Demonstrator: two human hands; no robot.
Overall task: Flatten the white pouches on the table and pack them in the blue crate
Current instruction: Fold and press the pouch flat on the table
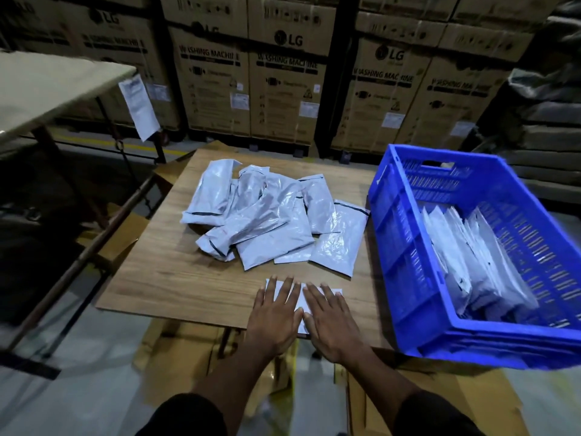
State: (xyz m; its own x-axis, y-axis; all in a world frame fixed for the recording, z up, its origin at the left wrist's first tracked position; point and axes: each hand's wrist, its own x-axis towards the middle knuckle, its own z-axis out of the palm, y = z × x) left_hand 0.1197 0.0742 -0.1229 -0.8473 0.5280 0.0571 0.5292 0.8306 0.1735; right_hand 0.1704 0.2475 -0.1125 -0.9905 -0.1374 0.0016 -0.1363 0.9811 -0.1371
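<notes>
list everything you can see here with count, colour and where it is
pouch being flattened: one, white, near edge of the table, under both hands
loose pouches: a heap, exact count unclear, white with dark seal lines, middle of the table
table: one, wood-grain brown, centre
blue crate: one, blue, right of the table
packed pouches: several, white, standing on edge inside the crate
cardboard boxes: many, brown, stacked along the back
second table: one, pale top, far left
paper sheet: one, white, hanging off that table's corner
left hand: flat, fingers spread, pressing the pouch
right hand: flat, fingers spread, pressing the pouch
</notes>
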